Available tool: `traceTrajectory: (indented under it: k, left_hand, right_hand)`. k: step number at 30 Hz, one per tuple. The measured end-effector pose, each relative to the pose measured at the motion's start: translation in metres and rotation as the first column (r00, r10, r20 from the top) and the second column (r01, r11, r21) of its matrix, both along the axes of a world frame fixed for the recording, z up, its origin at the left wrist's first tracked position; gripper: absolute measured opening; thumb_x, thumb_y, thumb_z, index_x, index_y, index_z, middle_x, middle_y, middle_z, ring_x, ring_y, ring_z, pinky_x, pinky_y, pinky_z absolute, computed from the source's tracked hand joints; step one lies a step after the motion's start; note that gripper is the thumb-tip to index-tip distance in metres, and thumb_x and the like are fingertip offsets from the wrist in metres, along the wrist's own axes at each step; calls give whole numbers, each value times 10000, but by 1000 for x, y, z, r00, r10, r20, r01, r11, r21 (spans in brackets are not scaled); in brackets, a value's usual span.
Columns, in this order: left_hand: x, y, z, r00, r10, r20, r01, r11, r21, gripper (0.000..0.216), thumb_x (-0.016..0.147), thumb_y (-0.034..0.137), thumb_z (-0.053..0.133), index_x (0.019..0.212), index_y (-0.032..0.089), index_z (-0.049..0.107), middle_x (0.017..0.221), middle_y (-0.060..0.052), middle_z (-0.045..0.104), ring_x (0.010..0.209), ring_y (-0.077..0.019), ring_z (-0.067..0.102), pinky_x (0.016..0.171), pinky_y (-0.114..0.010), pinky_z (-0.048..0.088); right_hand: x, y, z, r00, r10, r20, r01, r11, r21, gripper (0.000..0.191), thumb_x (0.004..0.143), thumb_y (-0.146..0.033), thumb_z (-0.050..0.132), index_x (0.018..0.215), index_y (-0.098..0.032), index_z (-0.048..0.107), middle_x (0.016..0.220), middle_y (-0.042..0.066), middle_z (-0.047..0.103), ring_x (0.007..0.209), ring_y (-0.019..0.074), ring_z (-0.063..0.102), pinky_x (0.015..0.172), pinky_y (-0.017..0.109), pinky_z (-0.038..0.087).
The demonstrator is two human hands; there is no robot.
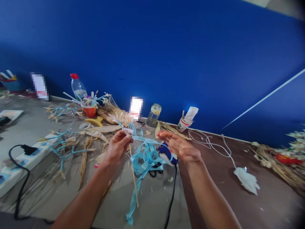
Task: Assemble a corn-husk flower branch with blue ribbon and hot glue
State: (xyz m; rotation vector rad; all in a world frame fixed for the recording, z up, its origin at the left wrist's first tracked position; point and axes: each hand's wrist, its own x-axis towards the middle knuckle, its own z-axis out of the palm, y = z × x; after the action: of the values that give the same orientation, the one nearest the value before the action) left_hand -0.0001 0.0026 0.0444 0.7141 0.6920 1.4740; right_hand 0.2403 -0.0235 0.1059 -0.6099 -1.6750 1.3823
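Nearby, blue ribbon (145, 159) over glue gun (166, 152), jar (154, 115), paper cup (183, 124)

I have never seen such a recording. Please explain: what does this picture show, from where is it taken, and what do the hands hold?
There is no machine here: a person works with two bare hands, and the single picture comes from a camera worn on the head, looking forward and down. The left hand pinches a looped light blue ribbon; a thin stick runs down from the same hand. The right hand is open beside the ribbon and holds nothing. On the table lie dried husks, a blue glue gun, a power strip, a white cable, a bottle, a jar and a paper cup.
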Motion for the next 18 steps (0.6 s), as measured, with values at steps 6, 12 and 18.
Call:
traceTrajectory:
  k: [6,12,18]
  left_hand:
    - [3,-3,1,944,96,-315,-39,982,184,138,651,217,701,736,152,613,677,7,592,614,-91,525,601,-211,425]
    - [2,-2,-1,802,213,-559,-80,964,253,90,678,221,642,699,160,580,614,31,534,570,-97,472,546,-219,371]
    - [5,-3,-7,665,206,-718,5,960,281,61,718,228,572,726,168,581,658,25,565,624,-111,486,594,-223,370]
  right_hand:
    - [-57,14,-22,990,-138,35,142,951,-274,495,693,-418,657,1142,-245,541,1149,64,579,1129,221,495,939,384,380]
    - [-100,11,-48,872,-363,327,406,911,-71,351,689,-266,626,1022,-174,566,779,12,604,680,142,564,630,266,450]
    - [-79,-8,-17,437,-738,514,155,625,765,191,866,-194,435,937,-190,613,855,64,616,771,163,554,743,286,397]
